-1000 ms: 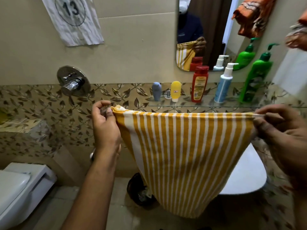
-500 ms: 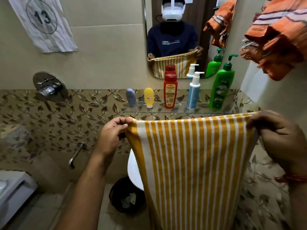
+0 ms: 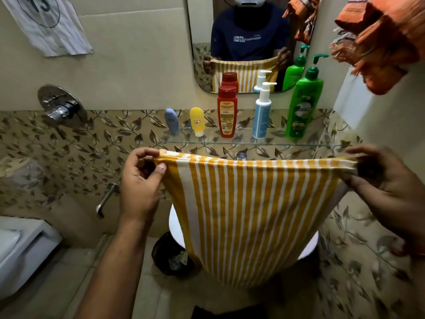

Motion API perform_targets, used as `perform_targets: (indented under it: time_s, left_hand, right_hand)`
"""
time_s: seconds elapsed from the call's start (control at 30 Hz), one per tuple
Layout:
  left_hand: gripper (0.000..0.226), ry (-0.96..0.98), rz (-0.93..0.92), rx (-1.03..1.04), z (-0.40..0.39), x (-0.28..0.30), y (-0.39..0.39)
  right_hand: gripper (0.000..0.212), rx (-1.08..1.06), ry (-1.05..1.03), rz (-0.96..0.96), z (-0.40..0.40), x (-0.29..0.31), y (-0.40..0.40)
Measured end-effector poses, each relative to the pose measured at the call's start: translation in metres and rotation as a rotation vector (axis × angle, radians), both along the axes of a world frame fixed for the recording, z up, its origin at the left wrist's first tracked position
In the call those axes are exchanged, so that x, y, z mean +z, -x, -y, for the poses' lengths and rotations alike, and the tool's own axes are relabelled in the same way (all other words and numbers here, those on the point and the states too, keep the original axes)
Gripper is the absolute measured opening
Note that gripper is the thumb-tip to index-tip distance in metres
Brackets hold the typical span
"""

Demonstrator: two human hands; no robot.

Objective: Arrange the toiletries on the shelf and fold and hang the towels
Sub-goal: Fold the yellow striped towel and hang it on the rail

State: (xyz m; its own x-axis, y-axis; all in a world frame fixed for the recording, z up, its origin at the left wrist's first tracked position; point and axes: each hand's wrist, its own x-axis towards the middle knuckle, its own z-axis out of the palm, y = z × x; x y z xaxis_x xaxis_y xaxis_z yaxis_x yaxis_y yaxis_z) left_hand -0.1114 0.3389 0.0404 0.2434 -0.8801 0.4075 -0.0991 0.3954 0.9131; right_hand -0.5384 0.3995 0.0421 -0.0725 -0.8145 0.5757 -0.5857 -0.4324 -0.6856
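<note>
A yellow-and-white striped towel (image 3: 253, 215) hangs stretched in front of me, below the glass shelf (image 3: 322, 145). My left hand (image 3: 140, 180) pinches its top left corner and my right hand (image 3: 386, 183) pinches its top right corner. On the shelf stand a blue tube (image 3: 171, 122), a yellow tube (image 3: 197, 120), a red bottle (image 3: 227, 111), a white-and-blue pump bottle (image 3: 262, 111) and a green pump bottle (image 3: 303, 104). An orange striped towel (image 3: 381, 40) hangs bunched at the top right.
A mirror (image 3: 250, 38) above the shelf reflects a person holding the towel. A white basin (image 3: 176, 229) is mostly hidden behind the towel, with a dark bin (image 3: 170, 256) under it. A shower valve (image 3: 62, 107), a tap (image 3: 105, 199) and a toilet (image 3: 20, 247) lie to the left.
The view has tilted and shifted, bringing the mirror and shelf closer to centre. Both hands keep their hold on the towel's top corners and now sit slightly lower below the shelf.
</note>
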Motion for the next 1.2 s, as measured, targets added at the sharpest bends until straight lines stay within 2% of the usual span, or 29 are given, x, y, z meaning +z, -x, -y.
perform_targets:
  time_s: [0.07,0.2,0.37,0.57,0.63,0.7,0.73,0.8,0.83,0.9,0.93,1.07,1.2]
  left_hand:
    - [0.043,0.052,-0.011,0.012,0.008,0.012,-0.002]
    - [0.041,0.051,-0.043,0.047,0.025,0.03,-0.011]
    - [0.034,0.04,-0.098,0.063,0.036,0.037,-0.02]
    - [0.029,0.102,-0.067,0.055,0.044,0.039,-0.026]
    - [0.026,0.15,-0.017,0.065,0.043,0.043,-0.026]
    - [0.025,0.198,0.002,0.069,0.044,0.048,-0.028]
    - [0.026,0.235,-0.009,0.07,0.043,0.051,-0.032]
    - [0.028,0.426,0.004,0.11,0.044,0.066,-0.038]
    - [0.028,0.485,0.033,0.115,0.051,0.07,-0.039]
    - [0.03,0.377,0.077,0.084,0.066,0.069,-0.033]
    - [0.031,0.299,0.074,0.081,0.069,0.067,-0.029]
    - [0.03,0.212,-0.04,0.101,0.082,0.048,-0.023]
    - [0.033,0.184,-0.071,0.108,0.081,0.045,-0.026]
  right_hand:
    - [0.039,0.009,0.041,0.11,0.005,0.006,-0.005]
    - [0.034,-0.033,0.109,0.192,0.014,0.018,-0.03]
    - [0.037,-0.091,0.177,0.262,0.026,0.022,-0.047]
    - [0.037,-0.078,0.163,0.339,0.034,0.025,-0.058]
    - [0.044,-0.123,0.189,0.379,0.04,0.024,-0.064]
    - [0.03,-0.117,0.206,0.349,0.045,0.027,-0.062]
    - [0.03,-0.109,0.197,0.339,0.045,0.028,-0.058]
    - [0.055,-0.184,0.24,0.316,0.04,0.048,-0.045]
    - [0.054,-0.199,0.246,0.262,0.039,0.057,-0.038]
    - [0.029,-0.218,0.199,0.18,0.047,0.06,-0.036]
    - [0.025,-0.201,0.194,0.179,0.054,0.052,-0.041]
    - [0.04,-0.163,0.253,0.211,0.065,0.026,-0.058]
    - [0.031,-0.175,0.222,0.273,0.061,0.032,-0.058]
